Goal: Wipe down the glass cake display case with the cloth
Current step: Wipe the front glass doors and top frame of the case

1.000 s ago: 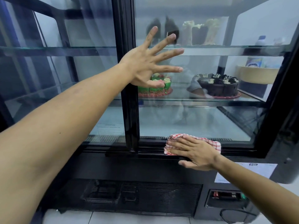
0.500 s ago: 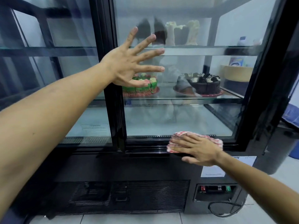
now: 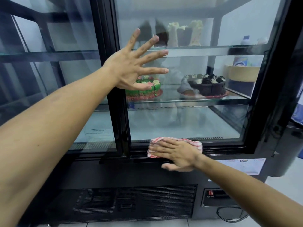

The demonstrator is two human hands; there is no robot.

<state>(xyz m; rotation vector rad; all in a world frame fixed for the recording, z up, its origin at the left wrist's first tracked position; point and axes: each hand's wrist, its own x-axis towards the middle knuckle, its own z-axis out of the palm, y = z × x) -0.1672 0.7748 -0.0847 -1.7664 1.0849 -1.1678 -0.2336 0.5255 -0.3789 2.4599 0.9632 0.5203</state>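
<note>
The glass cake display case (image 3: 188, 122) has black frames and fills the view. My left hand (image 3: 132, 66) lies flat against the right glass door with its fingers spread wide, beside the black centre post (image 3: 118, 95). Low down, my right hand (image 3: 177, 154) presses a red-and-white checked cloth (image 3: 195, 143) with straight fingers onto the door's bottom black frame. Most of the cloth is hidden under that hand.
Inside, a green cake (image 3: 147, 90) and a chocolate cake (image 3: 208, 86) sit on the middle glass shelf, with tall pale cakes (image 3: 183, 33) above. A vent grille (image 3: 134, 203), a switch panel (image 3: 214, 197) and a cable (image 3: 229, 215) are at the base. Tiled floor lies at right.
My right hand has slid the cloth a little to the left along the bottom frame. My left hand stays spread on the glass. The view has shifted right.
</note>
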